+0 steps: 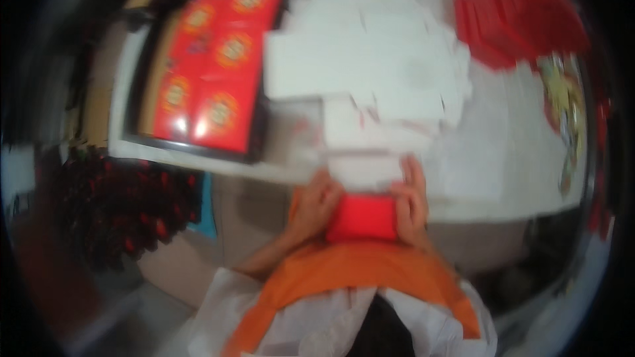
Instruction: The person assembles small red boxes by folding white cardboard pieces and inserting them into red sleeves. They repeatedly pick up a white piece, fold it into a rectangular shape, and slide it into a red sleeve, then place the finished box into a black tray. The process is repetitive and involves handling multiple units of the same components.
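In front of my orange apron, a red piece, which looks like folded card or a paper box, lies between my hands. A white flap or sheet extends beyond it over the table edge; blur hides whether the two are joined. My left hand is closed at the red piece's left edge, its fingers curled. At the opposite edge my right hand grips with bent fingers, the index finger reaching up beside the white part. Farther off lies a wide, uneven spread of white sheets, overlapping one another.
A dark-rimmed tray at the left holds several red packets with gold round patterns. Red folded pieces are heaped at the far right, near a yellowish patterned pile. Left below the table sits a dark red bundle.
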A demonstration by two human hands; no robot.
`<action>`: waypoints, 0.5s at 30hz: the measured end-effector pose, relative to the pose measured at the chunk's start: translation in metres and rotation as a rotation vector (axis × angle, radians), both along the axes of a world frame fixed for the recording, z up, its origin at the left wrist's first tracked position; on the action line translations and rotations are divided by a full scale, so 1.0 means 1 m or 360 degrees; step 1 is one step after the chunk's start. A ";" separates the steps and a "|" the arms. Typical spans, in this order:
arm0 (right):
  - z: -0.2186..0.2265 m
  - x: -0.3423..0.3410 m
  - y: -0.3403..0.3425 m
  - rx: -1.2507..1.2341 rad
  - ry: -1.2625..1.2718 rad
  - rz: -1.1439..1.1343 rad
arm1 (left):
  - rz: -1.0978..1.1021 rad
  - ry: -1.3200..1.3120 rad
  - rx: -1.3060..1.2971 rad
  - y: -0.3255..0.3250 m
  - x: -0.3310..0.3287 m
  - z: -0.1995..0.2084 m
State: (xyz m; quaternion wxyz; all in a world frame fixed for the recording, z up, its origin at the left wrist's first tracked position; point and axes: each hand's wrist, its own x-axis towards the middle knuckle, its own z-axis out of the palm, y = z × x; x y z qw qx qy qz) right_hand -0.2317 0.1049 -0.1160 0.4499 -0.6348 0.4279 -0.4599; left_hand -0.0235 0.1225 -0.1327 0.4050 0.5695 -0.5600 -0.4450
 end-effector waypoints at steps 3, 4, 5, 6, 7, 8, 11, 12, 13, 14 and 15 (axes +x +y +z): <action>-0.001 0.004 0.012 -0.0195 0.0236 -0.0269 | 0.0291 0.0565 -0.0225 0.010 -0.018 -0.001; -0.008 0.003 0.017 -0.0007 -0.0130 -0.0238 | 0.0300 0.0690 -0.0287 0.012 -0.023 -0.003; -0.018 0.001 0.025 0.0175 -0.0497 -0.0208 | 0.0317 0.0817 -0.0350 0.017 -0.026 -0.005; -0.018 0.006 0.020 0.0343 -0.0867 -0.0184 | 0.0332 0.0947 -0.0417 0.010 -0.025 -0.007; -0.011 0.009 0.017 0.0383 -0.0673 -0.0310 | 0.0209 0.0882 -0.0420 0.004 -0.021 -0.008; -0.006 0.011 0.012 0.0404 -0.0709 -0.0330 | 0.0231 0.0843 -0.0275 -0.001 -0.022 -0.006; 0.005 0.015 0.004 0.0496 -0.0687 -0.0326 | 0.0243 0.0617 0.0089 -0.010 -0.020 0.020; 0.009 0.014 0.000 0.0549 -0.0572 -0.0307 | 0.0199 0.0498 0.0181 -0.012 -0.021 0.026; 0.012 0.012 -0.003 0.0601 -0.0457 -0.0286 | 0.0155 0.0380 0.0273 -0.014 -0.021 0.030; 0.013 0.011 -0.006 0.0656 -0.0488 -0.0293 | 0.0158 0.0397 0.0281 -0.017 -0.023 0.033; 0.013 0.012 -0.007 0.0711 -0.0523 -0.0304 | 0.0158 0.0413 0.0291 -0.019 -0.023 0.035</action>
